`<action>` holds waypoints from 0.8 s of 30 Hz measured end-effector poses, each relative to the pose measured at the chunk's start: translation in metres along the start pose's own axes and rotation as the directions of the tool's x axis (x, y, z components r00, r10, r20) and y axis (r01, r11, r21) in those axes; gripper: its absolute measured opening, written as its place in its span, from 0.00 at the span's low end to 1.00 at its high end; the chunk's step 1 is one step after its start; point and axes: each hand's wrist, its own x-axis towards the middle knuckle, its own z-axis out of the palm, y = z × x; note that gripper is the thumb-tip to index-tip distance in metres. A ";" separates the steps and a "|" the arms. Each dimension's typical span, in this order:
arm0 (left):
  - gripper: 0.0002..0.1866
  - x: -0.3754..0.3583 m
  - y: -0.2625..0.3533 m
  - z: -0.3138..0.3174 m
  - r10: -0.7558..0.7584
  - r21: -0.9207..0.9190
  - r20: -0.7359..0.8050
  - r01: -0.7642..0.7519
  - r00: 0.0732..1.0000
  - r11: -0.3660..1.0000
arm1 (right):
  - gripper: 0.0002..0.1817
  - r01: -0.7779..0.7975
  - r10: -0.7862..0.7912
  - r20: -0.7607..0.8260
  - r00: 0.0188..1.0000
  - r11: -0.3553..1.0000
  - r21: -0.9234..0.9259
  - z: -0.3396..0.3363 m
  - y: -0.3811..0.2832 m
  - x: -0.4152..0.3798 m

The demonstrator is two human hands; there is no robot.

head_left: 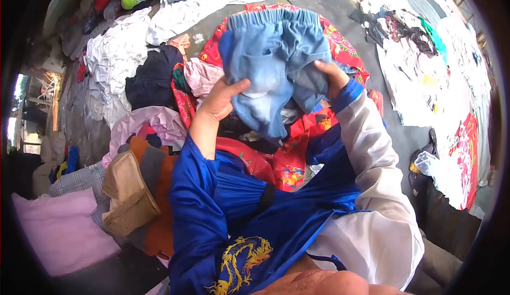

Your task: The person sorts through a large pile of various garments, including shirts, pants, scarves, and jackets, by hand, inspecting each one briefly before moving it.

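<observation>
Holding denim shorts [260, 66] above red floral cloth [291, 159], head view.
Left hand [333, 76] and right hand [222, 97] apart, each pinching a side; elastic waistband unsupported, could flop if either grip slips. Loose hem might snag the pile below. Denim faded, soft, creased; waistband gathered; floral cloth smooth, rumpled.

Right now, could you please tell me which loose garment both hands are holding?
The blue denim garment with the gathered waistband, gripped by left hand and right hand; the white clothes lie heaped, untouched.
</observation>
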 end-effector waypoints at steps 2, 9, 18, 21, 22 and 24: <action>0.31 0.013 -0.020 0.007 -0.069 0.087 0.008 0.068 0.998 0.994 | 0.28 -0.156 0.156 -0.006 0.988 0.983 -0.098 -0.005 0.013 0.002; 0.15 0.016 0.001 -0.020 0.103 -0.107 -0.216 -0.129 0.971 0.986 | 0.18 0.022 -0.031 -0.255 0.966 0.999 -0.037 -0.007 0.000 -0.005; 0.22 0.007 0.001 0.022 0.254 0.144 -0.287 -0.220 0.924 0.965 | 0.14 0.274 -0.383 -0.352 0.854 0.906 -0.321 -0.013 0.011 0.003; 0.22 0.012 -0.020 -0.006 0.227 0.556 -0.318 -0.013 0.920 0.831 | 0.14 0.311 -0.526 -0.283 0.802 0.772 -0.554 -0.010 0.008 0.002; 0.23 0.015 -0.030 -0.015 0.296 0.751 -0.331 0.060 0.896 0.658 | 0.14 0.314 -0.554 -0.208 0.806 0.699 -0.643 -0.006 0.005 0.000; 0.26 0.018 -0.048 -0.028 0.428 0.953 -0.298 0.238 0.853 0.189 | 0.13 0.302 -0.527 -0.078 0.846 0.595 -0.745 0.009 0.007 -0.004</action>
